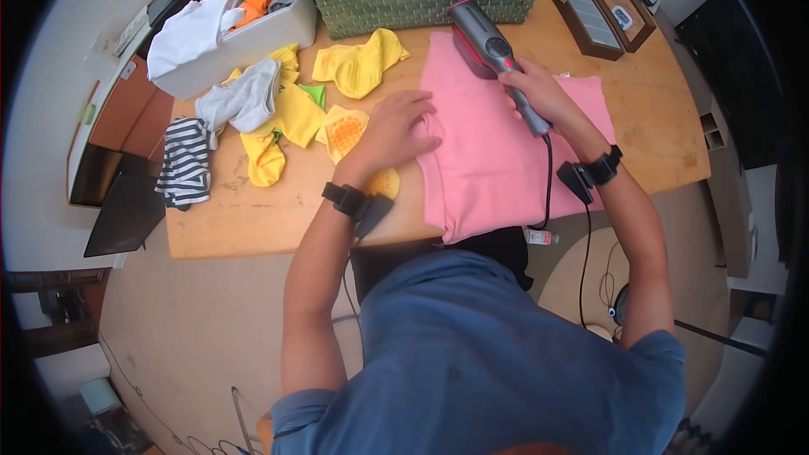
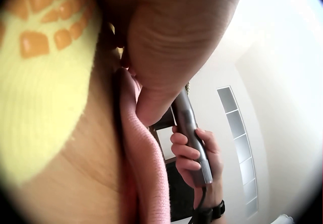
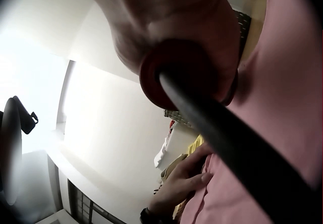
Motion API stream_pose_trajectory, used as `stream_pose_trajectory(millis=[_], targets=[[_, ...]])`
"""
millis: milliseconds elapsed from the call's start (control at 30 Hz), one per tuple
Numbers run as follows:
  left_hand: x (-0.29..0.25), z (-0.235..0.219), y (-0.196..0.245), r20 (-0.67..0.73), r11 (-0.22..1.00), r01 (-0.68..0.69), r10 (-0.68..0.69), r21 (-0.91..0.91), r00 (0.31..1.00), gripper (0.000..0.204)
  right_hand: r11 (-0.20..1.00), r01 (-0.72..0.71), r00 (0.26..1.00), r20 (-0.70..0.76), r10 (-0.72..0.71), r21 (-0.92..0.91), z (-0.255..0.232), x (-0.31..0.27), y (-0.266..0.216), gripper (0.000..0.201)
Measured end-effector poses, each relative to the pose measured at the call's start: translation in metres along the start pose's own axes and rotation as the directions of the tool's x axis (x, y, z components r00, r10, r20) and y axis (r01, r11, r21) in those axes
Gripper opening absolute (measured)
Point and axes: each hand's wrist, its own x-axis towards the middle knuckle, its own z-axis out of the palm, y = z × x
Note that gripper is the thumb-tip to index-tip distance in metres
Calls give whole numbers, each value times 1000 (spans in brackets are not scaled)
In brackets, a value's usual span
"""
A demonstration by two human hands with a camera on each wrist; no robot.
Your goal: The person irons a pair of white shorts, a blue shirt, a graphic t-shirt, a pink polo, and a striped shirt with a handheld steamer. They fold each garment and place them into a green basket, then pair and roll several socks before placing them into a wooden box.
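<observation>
The pink cloth (image 1: 484, 177) lies spread on the table (image 1: 244, 232), its near edge at the table's near side, with some wrinkling there. The steamer's cord (image 1: 549, 177) runs down over its near right part.

Left hand (image 1: 392, 131): at the cloth's left edge, thumb and fingertips apart and touching it, grip moderately wide. Whether the edge is pinched cannot be told.

Right hand (image 1: 543, 97): fingers wrapped round the handle of the steamer (image 1: 484, 42), above the cloth's far half. A red light shows on the handle. Contact between head and cloth cannot be confirmed.

Left of the cloth are a patterned sock (image 1: 344, 129), a grey garment (image 1: 244, 97) lying over yellow pieces, and, farther out, a striped piece (image 1: 185, 160). A yellow garment (image 1: 358, 67) is left of the cloth's far part. Beyond the cloth stand a filled white bin (image 1: 291, 29), to the left, a green basket (image 1: 421, 0), and an open wooden box (image 1: 581, 21), to the right.

In the inspector's judgement, the step in hand is smoothing the cloth with the steamer. The next move calls for a level head, a taut left edge, left fingers kept off the heated path and slack in the cord.
</observation>
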Motion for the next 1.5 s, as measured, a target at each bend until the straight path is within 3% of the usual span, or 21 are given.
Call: stream_pose_trajectory(millis=[67,100,200,233,367,467,567,667,800,867,900,967,1067,1200,1300,1400,1500], targets=[[0,0,2,-8,999,20,-20,-31,1000,49,999,-46,997,63,46,-3,-2,-28,-6,23],[1,-1,2,-11,999,26,-26,-46,1000,49,995,-39,996,89,31,87,6,-47,-11,21],[1,-2,3,-18,998,14,-15,-60,1000,48,967,-145,972,212,101,207,4,-75,12,19],[2,0,3,-13,998,12,-13,-62,1000,48,974,-142,965,242,97,174,-3,-80,19,19],[3,-1,4,7,998,25,-25,-58,1000,47,966,-96,991,-65,115,238,-35,-106,39,15],[3,-4,4,23,999,33,-32,-43,999,48,967,-23,981,-182,71,256,-93,-115,61,16],[3,-1,3,16,998,39,-38,-53,999,47,975,27,917,-393,64,222,-126,-122,66,16],[3,-1,2,17,999,25,-24,-47,1000,47,998,27,798,-602,17,64,-127,-128,67,18],[3,-1,2,37,999,35,-35,-23,999,48,994,-39,936,-345,70,98,-85,-158,39,19],[4,-3,2,52,999,31,-29,-24,998,48,962,-15,987,-149,57,274,-54,-165,41,18],[4,-3,3,56,999,28,-26,-26,998,48,922,-75,994,-42,98,381,-36,-168,37,17],[4,-1,3,27,999,23,-23,-32,999,47,891,-199,973,191,131,407,-10,-168,42,20],[4,-1,3,20,998,37,-36,-44,999,46,919,-238,943,299,142,313,14,-170,42,25],[5,-1,5,35,997,55,-53,-62,998,47,944,-160,987,41,155,290,-12,-186,67,29],[4,-1,4,39,997,63,-61,-47,997,47,949,-66,964,-226,140,308,-50,-206,80,18],[4,-1,4,31,996,67,-65,-61,997,47,972,-2,814,-565,137,233,-81,-219,91,18],[4,-1,3,43,999,35,-35,-4,998,46,993,-37,715,-690,107,115,-86,-232,86,18]])
